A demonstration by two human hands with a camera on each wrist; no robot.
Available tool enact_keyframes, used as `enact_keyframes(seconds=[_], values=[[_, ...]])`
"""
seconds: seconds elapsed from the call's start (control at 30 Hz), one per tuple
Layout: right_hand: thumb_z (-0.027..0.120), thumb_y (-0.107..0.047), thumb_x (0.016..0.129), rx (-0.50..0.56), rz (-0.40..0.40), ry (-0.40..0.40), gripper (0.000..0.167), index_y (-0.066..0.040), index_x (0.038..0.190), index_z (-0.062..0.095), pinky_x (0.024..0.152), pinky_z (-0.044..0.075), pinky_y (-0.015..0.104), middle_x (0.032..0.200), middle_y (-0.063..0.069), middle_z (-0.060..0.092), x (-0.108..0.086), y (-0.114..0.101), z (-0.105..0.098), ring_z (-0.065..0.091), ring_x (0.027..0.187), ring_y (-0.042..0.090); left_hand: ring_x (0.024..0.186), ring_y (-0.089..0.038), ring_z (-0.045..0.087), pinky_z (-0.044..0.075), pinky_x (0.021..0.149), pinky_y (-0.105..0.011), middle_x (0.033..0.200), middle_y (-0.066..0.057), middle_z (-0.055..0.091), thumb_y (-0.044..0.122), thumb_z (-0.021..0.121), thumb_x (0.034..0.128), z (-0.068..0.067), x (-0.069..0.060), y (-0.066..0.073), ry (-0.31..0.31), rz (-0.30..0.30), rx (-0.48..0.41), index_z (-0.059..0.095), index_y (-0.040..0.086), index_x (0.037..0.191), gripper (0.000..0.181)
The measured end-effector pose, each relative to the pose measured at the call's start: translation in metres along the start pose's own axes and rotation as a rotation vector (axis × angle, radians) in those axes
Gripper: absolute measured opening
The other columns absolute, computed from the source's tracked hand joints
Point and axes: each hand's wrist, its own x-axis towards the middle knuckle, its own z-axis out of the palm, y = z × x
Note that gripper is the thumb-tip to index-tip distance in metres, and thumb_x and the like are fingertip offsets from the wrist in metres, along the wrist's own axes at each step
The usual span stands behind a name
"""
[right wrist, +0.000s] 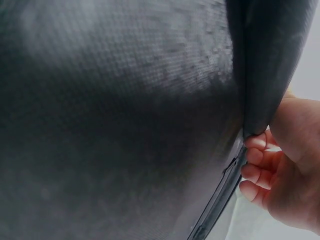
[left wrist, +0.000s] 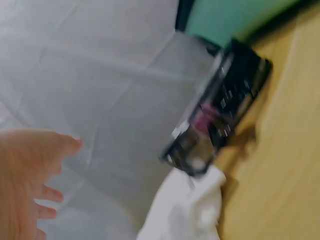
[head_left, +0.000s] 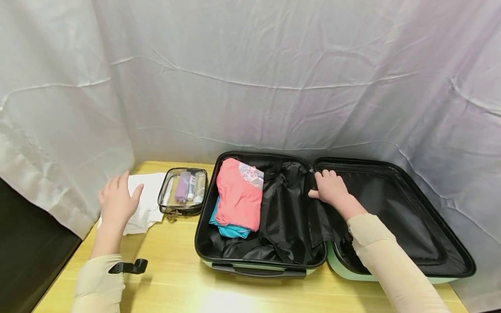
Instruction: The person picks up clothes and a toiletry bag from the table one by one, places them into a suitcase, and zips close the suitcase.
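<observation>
An open suitcase with a black lining lies on the table, its two halves side by side. In the left half, a folded coral garment with a printed patch lies on a blue garment. My right hand is at the hinge between the halves; its curled fingers hold the edge of a black fabric divider flap, beside a zipper. Fingers spread, my left hand hovers over white cloth at the table's left side. It holds nothing.
Between the white cloth and the suitcase stands a clear, black-edged toiletry pouch with small bottles and tubes inside. The right suitcase half shows bare black lining. Grey curtain hangs behind the wooden table.
</observation>
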Motion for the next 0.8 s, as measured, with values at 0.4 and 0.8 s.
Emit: enact_keyframes(seconds=[0.4, 0.8], values=[[0.067, -0.041, 0.089, -0.007, 0.012, -0.007, 0.061, 0.009, 0.122, 0.052, 0.084, 0.045, 0.058, 0.114, 0.031, 0.053, -0.001, 0.000, -0.001, 0.050, 0.104, 0.047, 0.134, -0.055, 0.027, 0.014, 0.110, -0.069, 0.147, -0.032, 0.036, 0.042, 0.040, 0.1018, 0.030, 0.010, -0.043, 0.028, -0.060, 0.022, 0.028, 0.001, 0.151, 0.065], [0.067, -0.041, 0.089, -0.007, 0.022, -0.009, 0.062, 0.008, 0.123, 0.052, 0.086, 0.045, 0.058, 0.116, 0.031, 0.053, 0.000, -0.001, 0.002, 0.049, 0.107, 0.047, 0.131, -0.060, 0.025, 0.020, 0.105, -0.070, 0.145, -0.038, 0.031, 0.043, 0.059, 0.0939, 0.047, 0.015, -0.066, -0.080, -0.159, 0.059, 0.025, -0.002, 0.150, 0.080]])
